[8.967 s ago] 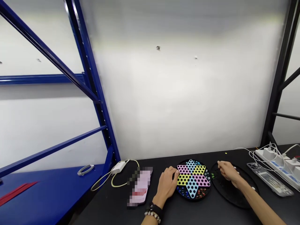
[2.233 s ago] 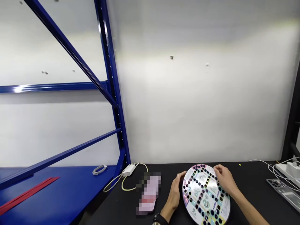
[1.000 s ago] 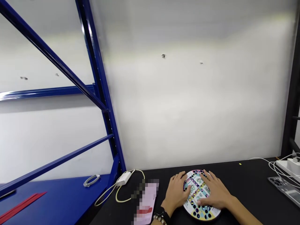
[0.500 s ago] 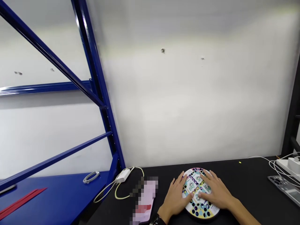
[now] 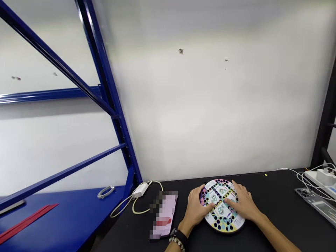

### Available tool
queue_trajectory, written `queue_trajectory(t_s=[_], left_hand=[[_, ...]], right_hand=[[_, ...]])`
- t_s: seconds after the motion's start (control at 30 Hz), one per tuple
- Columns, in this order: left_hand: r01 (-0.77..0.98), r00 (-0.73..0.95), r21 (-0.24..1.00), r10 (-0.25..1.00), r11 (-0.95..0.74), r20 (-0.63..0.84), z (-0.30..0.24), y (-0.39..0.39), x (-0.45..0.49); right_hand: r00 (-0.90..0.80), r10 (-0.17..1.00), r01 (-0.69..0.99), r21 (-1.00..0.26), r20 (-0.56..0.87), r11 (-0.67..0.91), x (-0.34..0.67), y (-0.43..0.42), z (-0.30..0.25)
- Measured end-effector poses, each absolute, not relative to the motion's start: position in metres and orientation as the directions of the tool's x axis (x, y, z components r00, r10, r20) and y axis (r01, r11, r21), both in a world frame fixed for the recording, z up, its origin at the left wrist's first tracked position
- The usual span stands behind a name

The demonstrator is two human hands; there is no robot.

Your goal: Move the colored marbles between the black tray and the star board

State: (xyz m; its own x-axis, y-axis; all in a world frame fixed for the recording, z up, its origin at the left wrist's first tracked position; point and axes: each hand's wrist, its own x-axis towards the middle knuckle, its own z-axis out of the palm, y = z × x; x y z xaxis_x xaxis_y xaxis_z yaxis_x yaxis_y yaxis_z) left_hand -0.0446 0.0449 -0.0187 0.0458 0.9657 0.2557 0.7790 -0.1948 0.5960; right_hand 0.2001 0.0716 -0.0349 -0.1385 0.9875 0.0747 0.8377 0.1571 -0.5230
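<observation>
A round game board (image 5: 217, 195) lies on the black table, its white printed face dotted with many dark holes and coloured patches. My left hand (image 5: 196, 206) grips its left side, the thumb resting on top and the fingers curled over the rim. On the opposite side, my right hand (image 5: 242, 200) holds the board in the same way, thumb on the printed face. The fingertips beyond the rim are partly hidden. A watch and a beaded bracelet (image 5: 179, 240) circle my left wrist.
Left of my hands lies a pixelated phone (image 5: 166, 213), beside a white adapter (image 5: 140, 190) with a looped cable. A blue rack (image 5: 115, 105) borders the left. A power strip (image 5: 321, 178), cables and another phone (image 5: 313, 203) are at the right.
Both hands have slid outward from the board's top to its sides, and their fingers now wrap the rim. The view has shifted slightly, and more of the left wrist shows.
</observation>
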Motion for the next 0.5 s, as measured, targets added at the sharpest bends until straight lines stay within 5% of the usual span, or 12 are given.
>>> queue_trajectory(t_s=[0.1,0.23,0.33,0.4,0.5], left_hand=[[0.723,0.043,0.634,0.934,-0.274,0.355,-0.013,0.042,-0.042],[0.672,0.058,0.628,0.874,-0.392,0.483,-0.007,0.037,-0.043],[0.67,0.025,0.644,0.879,-0.368,0.476,-0.006,0.038,-0.049],[0.708,0.027,0.635,0.911,-0.309,0.412,-0.006,0.04,-0.053],[0.795,0.095,0.553,0.951,-0.25,0.294,-0.008,0.04,-0.054]], right_hand=[[-0.044,0.989,0.727,-0.675,0.138,0.126,0.207,0.077,-0.03],[-0.033,0.973,0.255,-0.939,0.228,0.229,0.222,0.078,-0.005],[0.174,0.944,-0.024,-0.957,0.28,0.288,0.243,0.077,0.018],[0.422,0.84,-0.037,-0.919,0.342,0.393,0.258,0.076,0.029],[0.647,0.598,0.17,-0.854,0.474,0.492,0.272,0.073,0.038]])
